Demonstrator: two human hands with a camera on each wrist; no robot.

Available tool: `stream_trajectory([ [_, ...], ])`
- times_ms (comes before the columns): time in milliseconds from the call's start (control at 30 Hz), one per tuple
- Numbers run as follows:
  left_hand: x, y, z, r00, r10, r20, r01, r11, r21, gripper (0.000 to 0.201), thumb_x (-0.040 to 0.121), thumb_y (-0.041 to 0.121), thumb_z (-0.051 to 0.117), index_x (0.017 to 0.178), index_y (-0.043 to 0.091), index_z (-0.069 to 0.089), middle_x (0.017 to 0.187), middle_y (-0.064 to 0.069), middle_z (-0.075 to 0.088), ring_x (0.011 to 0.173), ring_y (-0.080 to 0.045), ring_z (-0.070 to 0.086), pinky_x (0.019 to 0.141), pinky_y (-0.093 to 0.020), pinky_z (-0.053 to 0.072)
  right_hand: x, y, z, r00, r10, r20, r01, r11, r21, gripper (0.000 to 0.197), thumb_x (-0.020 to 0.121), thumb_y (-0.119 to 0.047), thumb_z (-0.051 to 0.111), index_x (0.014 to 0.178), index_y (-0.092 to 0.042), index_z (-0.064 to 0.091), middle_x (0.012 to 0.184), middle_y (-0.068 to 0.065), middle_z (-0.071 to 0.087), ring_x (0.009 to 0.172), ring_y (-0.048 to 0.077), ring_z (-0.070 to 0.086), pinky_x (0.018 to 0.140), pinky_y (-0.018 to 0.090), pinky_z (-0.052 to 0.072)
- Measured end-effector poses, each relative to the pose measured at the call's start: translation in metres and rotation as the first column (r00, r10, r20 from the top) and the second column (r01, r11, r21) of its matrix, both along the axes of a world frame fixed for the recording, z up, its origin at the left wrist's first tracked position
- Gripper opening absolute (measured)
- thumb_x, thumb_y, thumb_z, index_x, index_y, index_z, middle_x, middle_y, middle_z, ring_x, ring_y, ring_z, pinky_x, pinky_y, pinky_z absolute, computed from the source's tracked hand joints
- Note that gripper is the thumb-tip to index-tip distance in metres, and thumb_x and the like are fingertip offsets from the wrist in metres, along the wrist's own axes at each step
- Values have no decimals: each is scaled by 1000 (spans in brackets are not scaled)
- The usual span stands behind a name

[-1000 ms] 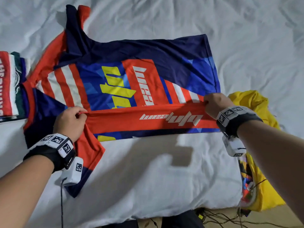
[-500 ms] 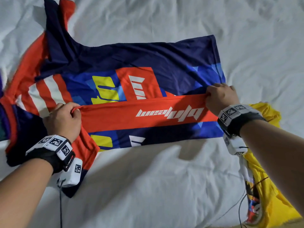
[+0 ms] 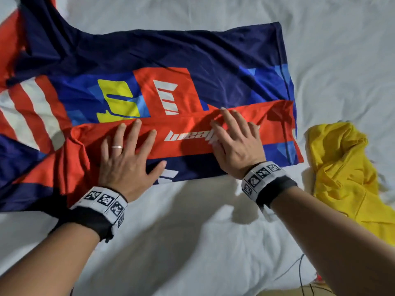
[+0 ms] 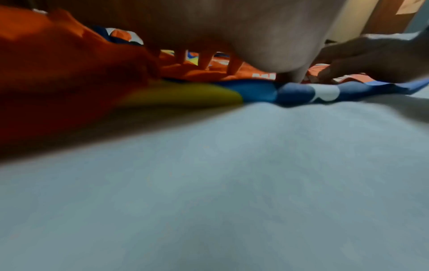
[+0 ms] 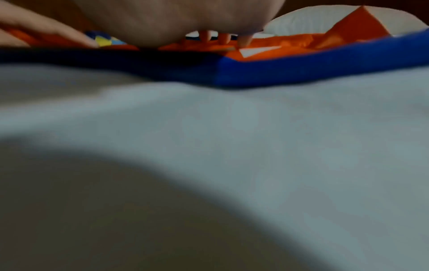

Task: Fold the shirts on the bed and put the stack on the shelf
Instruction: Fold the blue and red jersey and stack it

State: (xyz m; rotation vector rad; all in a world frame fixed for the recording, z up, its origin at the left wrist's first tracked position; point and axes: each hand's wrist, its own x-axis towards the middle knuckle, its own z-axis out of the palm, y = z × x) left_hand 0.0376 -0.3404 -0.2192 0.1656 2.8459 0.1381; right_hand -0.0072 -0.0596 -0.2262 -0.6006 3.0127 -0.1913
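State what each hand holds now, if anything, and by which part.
Nothing is held. The left hand and right hand lie flat, fingers spread, pressing the folded red band of the jersey.

— Underfoot or underneath, what?
— A bed (image 3: 192,242), spread with a white, creased sheet (image 3: 331,50), filling nearly the whole head view.
— Beyond the near edge?
— A strip of tan floor (image 3: 307,290) at the lower right, crossed by thin dark cables (image 3: 300,272).
— Walls?
— Seen only from the left wrist: a cream surface (image 4: 348,20) beside brown wooden panelling (image 4: 390,16), upper right, blurred.
— Light?
— From above, casting soft shadows on the sheet.
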Motion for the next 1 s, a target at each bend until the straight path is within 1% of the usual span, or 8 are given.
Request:
stream_trajectory([
  [167, 5, -4, -22, 991, 35, 128, -37, 999, 14, 92, 79, 82, 29, 158, 43, 3, 168, 3, -7, 153, -35, -2, 119, -63, 9, 2, 57, -16, 971, -186, 150, 155, 968, 199, 69, 96, -67, 22, 157, -34, 17, 166, 6, 4, 151, 28, 13, 115, 53, 21],
  [300, 5, -11, -15, 996, 18, 90, -29, 992, 126, 95, 77, 78, 37, 159, 36, 13, 169, 0, 0, 154, -33, 3, 121, -57, 11, 4, 94, -4, 913, -375, 161, 325, 907, 268, 71, 97, -66, 18, 157, -28, 12, 166, 3, -5, 153, 24, 1, 119, 57, 15],
  [367, 12, -14, -3, 999, -25, -36, 30, 986, 164, 89, 75, 65, 50, 153, 23, 38, 162, -11, 27, 146, -41, 25, 118, -58, 22, 12, 84, 5, 924, -359, 135, 322, 917, 236, 69, 97, -59, 28, 156, -24, 21, 166, 6, 1, 152, 28, 4, 115, 57, 18],
  [467, 34, -23, 10, 981, -121, -151, 136, 986, 95, 68, 72, 45, 54, 130, 12, 63, 137, -16, 54, 125, -44, 47, 110, -58, 33, 35, 56, 18, 991, -68, 111, 56, 992, 113, 78, 74, -42, 53, 149, -21, 39, 161, 13, 23, 142, 39, 29, 102, 54, 33],
  [567, 55, -46, 14, 992, -107, -63, 103, 992, -68, 70, 67, 37, 51, 132, 15, 62, 140, -16, 52, 126, -44, 46, 111, -62, 28, 53, 51, 17, 977, 63, 204, -99, 980, 170, 86, 61, -29, 57, 146, -15, 43, 155, 18, 34, 135, 45, 38, 97, 54, 42],
  [700, 56, -71, 12, 999, -12, 32, 16, 988, -153, 84, 67, 21, 78, 145, 23, 51, 153, -15, 40, 133, -49, 38, 101, -71, 32, 56, 64, 2, 977, 32, 212, -83, 968, 236, 60, 87, -18, 35, 145, -9, 44, 151, 25, 38, 133, 51, 40, 95, 59, 47],
  [833, 59, -85, 2, 995, -75, 60, 82, 988, -131, 79, 79, -8, 57, 150, 24, 45, 156, -15, 38, 132, -54, 39, 81, -71, 49, 51, 67, 0, 968, 17, 251, -87, 958, 272, 55, 95, -12, 21, 142, -7, 50, 144, 28, 45, 126, 54, 47, 91, 61, 51],
  [1000, 75, -98, 20, 986, -154, 67, 161, 980, -117, 75, 81, -13, 40, 147, 22, 49, 151, -16, 45, 128, -52, 48, 69, -64, 56, 69, 71, 18, 960, 79, 268, -145, 962, 234, 60, 85, -5, 19, 132, 3, 57, 130, 26, 57, 113, 54, 56, 90, 60, 52],
])
